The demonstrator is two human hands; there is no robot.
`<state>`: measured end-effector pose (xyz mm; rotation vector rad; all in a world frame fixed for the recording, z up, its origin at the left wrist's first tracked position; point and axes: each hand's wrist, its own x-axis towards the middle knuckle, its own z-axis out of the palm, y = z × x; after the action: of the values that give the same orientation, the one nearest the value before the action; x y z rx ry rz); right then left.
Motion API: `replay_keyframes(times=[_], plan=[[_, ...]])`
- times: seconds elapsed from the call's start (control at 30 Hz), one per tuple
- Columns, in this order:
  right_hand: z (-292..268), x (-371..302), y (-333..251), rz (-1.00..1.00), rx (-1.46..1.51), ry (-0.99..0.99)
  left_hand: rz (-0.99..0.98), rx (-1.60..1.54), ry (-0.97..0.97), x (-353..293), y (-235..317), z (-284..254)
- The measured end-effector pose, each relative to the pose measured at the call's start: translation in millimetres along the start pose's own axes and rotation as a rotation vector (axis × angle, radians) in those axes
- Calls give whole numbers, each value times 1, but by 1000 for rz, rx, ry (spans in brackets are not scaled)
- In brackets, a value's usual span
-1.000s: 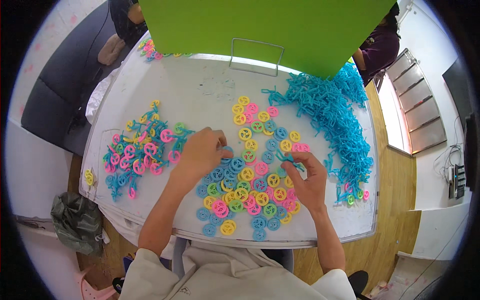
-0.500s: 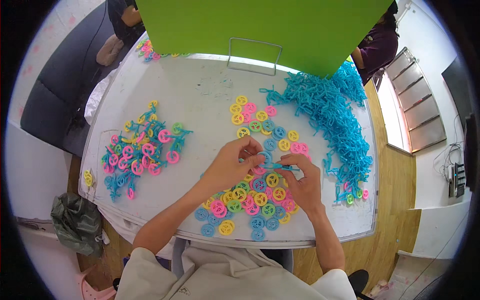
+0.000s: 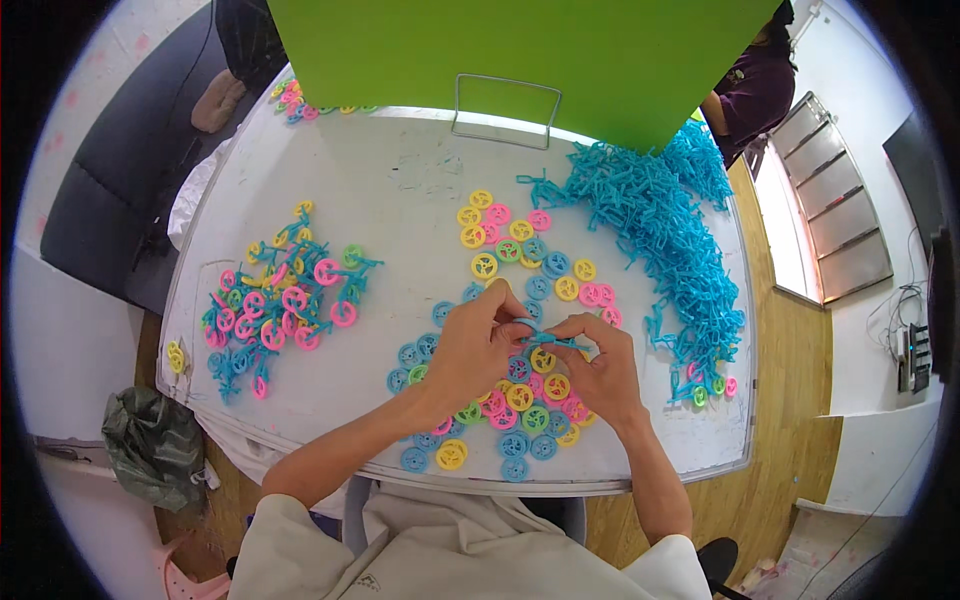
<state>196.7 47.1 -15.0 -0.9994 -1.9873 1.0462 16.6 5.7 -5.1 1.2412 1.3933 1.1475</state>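
Above the table's near half, my left hand (image 3: 470,340) pinches a small blue plastic wheel (image 3: 527,323), now tilted nearly edge-on. My right hand (image 3: 603,368) grips a slim blue forked plastic piece (image 3: 548,340) between thumb and forefinger. Wheel and fork meet between my fingertips; whether the wheel sits inside the prongs is hidden. Below and around my hands lie loose spoked wheels (image 3: 519,397) in yellow, pink, blue and green. To the left is a heap of blue forks with wheels on them (image 3: 290,300).
A large heap of blue forked pieces (image 3: 650,215) covers the table's right side. At the far edge stands a green panel (image 3: 500,60) with a wire loop (image 3: 553,120) by its foot. Another person's dark sleeve (image 3: 757,100) shows behind it. A dark green bag (image 3: 150,450) sits at lower left.
My left hand has turned and shifted slightly lower, tipping the wheel from facing up to nearly edge-on against the fork. My right hand stays almost in place, still gripping the fork.
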Motion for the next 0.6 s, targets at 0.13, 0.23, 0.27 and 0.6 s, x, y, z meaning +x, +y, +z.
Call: replay_keyframes(times=[0.13,0.23,0.27,0.6], plan=[[-1,0,-12,146,28,17,17,-212,-19,3,-4,-2],[1,0,-11,163,119,21,65,-112,3,0,-1,0],[2,0,-15,265,255,37,64,-112,4,-2,0,2],[-5,0,-4,464,584,-38,201,21,91,-11,-3,8]])
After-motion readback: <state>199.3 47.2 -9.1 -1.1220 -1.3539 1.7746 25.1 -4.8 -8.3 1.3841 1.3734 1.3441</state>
